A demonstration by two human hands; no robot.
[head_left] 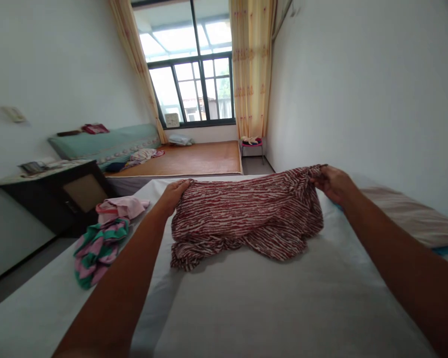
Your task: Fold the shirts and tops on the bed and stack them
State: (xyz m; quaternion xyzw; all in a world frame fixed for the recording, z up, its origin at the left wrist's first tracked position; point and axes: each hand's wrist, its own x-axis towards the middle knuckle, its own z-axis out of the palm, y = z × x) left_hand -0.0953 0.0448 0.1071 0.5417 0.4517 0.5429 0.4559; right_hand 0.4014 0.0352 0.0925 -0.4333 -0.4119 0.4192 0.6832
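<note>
A garment [239, 211] of thin cloth, patterned in dark red and pale wavy stripes, is stretched out between my two hands over a white-covered surface [269, 303]. Its upper left corner is pinched in my left hand [175, 195]. My right hand [332, 183] grips the upper right corner, where the cloth bunches up. The lower part hangs in loose folds, and its bottom edge is uneven. What kind of garment it is I cannot tell.
To the left lie a pink cloth [121, 208] and a green-and-pink garment [99, 248]. Folded beige bedding [406, 214] is at the right by the wall. Beyond stand a dark cabinet [56, 196], a bed with a brown mat [205, 156] and a small stool [252, 144].
</note>
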